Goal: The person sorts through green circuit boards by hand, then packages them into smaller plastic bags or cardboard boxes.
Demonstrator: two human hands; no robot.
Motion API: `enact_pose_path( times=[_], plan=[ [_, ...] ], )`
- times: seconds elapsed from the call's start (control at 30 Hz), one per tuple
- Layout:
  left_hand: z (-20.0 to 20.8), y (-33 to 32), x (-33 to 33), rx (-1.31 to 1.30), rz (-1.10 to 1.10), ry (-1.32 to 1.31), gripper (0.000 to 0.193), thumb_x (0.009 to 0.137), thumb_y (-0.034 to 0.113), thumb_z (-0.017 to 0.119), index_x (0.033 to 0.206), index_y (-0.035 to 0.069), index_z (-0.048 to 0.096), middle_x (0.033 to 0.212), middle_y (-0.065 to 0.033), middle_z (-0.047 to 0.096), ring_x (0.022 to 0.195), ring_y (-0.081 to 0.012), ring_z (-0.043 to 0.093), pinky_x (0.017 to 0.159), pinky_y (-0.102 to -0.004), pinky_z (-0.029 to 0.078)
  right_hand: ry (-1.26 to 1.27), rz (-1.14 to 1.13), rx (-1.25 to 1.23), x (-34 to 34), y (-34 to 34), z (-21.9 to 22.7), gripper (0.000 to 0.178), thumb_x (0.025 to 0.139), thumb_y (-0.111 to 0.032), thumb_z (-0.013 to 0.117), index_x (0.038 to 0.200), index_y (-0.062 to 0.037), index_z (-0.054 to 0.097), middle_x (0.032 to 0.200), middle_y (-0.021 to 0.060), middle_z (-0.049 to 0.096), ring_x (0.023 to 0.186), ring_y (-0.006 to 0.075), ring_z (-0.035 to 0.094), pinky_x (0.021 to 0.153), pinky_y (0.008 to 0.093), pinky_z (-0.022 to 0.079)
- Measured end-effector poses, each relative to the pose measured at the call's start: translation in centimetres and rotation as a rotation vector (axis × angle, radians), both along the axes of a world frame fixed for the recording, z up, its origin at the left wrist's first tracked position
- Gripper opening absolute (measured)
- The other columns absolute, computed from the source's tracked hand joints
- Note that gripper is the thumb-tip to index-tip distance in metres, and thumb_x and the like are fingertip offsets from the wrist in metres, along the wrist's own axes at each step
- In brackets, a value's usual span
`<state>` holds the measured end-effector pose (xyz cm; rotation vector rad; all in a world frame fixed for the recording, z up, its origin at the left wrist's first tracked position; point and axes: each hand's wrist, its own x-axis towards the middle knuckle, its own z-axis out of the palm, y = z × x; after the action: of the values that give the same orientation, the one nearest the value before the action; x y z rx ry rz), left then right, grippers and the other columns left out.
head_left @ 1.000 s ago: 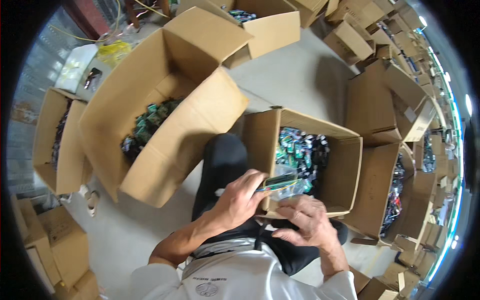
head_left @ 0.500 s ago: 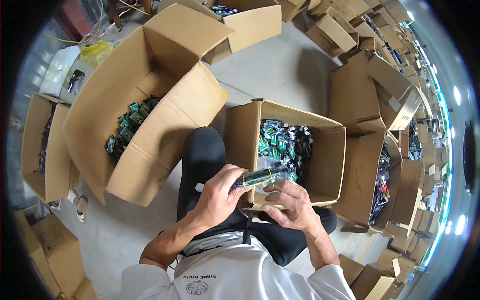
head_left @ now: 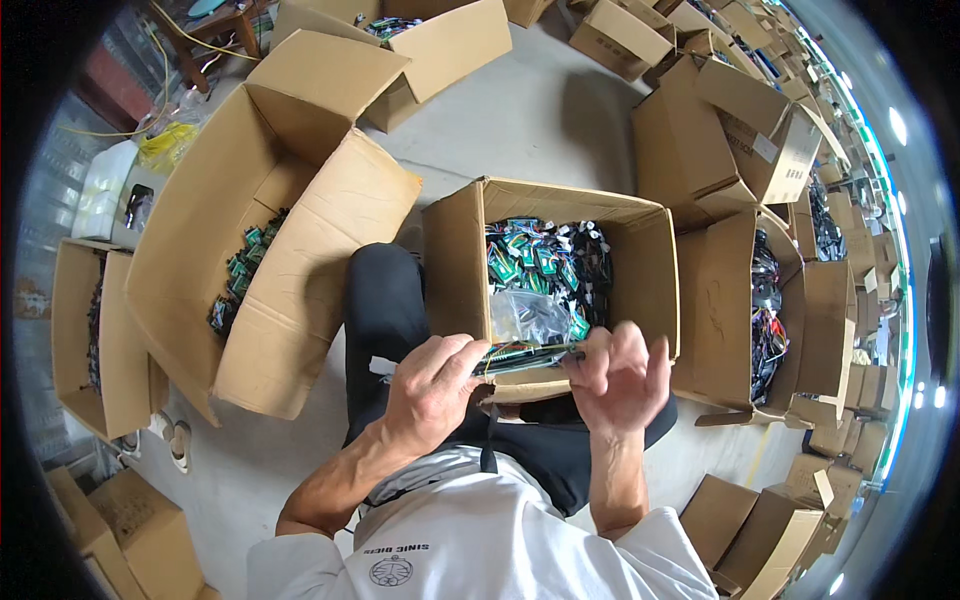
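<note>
Versus half a second ago, the right hand (head_left: 622, 385) is turned up with fingers more spread, and the bundle of wired boards (head_left: 527, 357) lies more level. Left hand (head_left: 430, 390) grip is closed on the bundle's left end, over the middle carton's (head_left: 453, 260) near edge; right grip is partly open at the other end, can't tell if it holds anything. Middle carton: green boards (head_left: 530, 262), clear plastic bag (head_left: 530, 315). Large left carton (head_left: 310, 300): more green boards. Right carton (head_left: 712, 310): dark wired parts (head_left: 765, 355), some red.

Glaring lamps (head_left: 897, 125) rightward; warped edges
</note>
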<state>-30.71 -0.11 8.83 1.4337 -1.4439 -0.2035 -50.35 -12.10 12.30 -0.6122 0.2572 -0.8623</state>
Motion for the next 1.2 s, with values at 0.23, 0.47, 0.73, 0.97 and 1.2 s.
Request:
enact_pose_path(
  times=[0.23, 0.47, 0.73, 0.97, 1.2],
  plan=[
    [-0.7, 0.0, 0.5, 0.135, -0.269, 0.314, 0.032, 0.081, 0.003, 0.078, 0.108, -0.005, 0.064, 0.097, -0.0175, 0.066, 0.086, -0.0309, 0.067, 0.075, -0.0360, 0.055, -0.025, 0.055, 0.324, -1.0, -0.6, 0.4, 0.060, 0.100, -0.051, 0.049, 0.143, -0.0087, 0.050, 0.120, 0.0299, 0.066, 0.065, 0.0155, 0.055, 0.062, 0.0239, 0.047],
    [-0.1, 0.7, 1.2, 0.278, -0.471, 0.366, 0.030, 0.085, 0.008, 0.076, 0.110, -0.004, 0.065, 0.096, -0.0155, 0.067, 0.086, -0.0301, 0.067, 0.077, -0.0357, 0.054, 0.027, 0.167, 0.064, -2.4, -1.6, -0.8, 0.064, 0.099, -0.043, 0.056, 0.149, -0.0077, 0.037, 0.119, 0.0302, 0.066, 0.053, 0.0121, 0.051, 0.054, 0.0198, 0.044],
    [1.4, 1.4, 0.6, 0.322, -0.410, 0.239, 0.034, 0.080, 0.003, 0.077, 0.112, 0.000, 0.065, 0.099, -0.0144, 0.067, 0.088, -0.0320, 0.067, 0.077, -0.0379, 0.055, 0.100, 0.167, -0.230, -2.9, -1.0, -0.7, 0.067, 0.093, -0.028, 0.068, 0.145, 0.0016, 0.039, 0.116, 0.0313, 0.067, 0.053, 0.0121, 0.055, 0.053, 0.0222, 0.047],
    [1.7, 1.9, 0.1, 0.222, -0.357, 0.175, 0.037, 0.076, -0.003, 0.077, 0.111, -0.001, 0.065, 0.101, -0.0154, 0.067, 0.089, -0.0326, 0.067, 0.076, -0.0384, 0.055, 0.267, 0.158, -0.312, -4.5, 0.4, 0.3, 0.051, 0.090, -0.013, 0.073, 0.134, 0.0026, 0.053, 0.096, 0.0246, 0.074, 0.055, 0.0108, 0.059, 0.050, 0.0224, 0.047],
    [2.7, 1.8, -0.8, 0.371, -0.466, 0.242, 0.034, 0.078, -0.003, 0.076, 0.109, -0.002, 0.065, 0.100, -0.0156, 0.067, 0.089, -0.0348, 0.068, 0.075, -0.0394, 0.055, 0.401, 0.291, -0.832, -4.9, 0.3, 4.1, 0.038, 0.089, -0.002, 0.072, 0.124, 0.0101, 0.060, 0.090, 0.0206, 0.075, 0.082, 0.0227, 0.075, 0.073, 0.0289, 0.057]
  ],
)
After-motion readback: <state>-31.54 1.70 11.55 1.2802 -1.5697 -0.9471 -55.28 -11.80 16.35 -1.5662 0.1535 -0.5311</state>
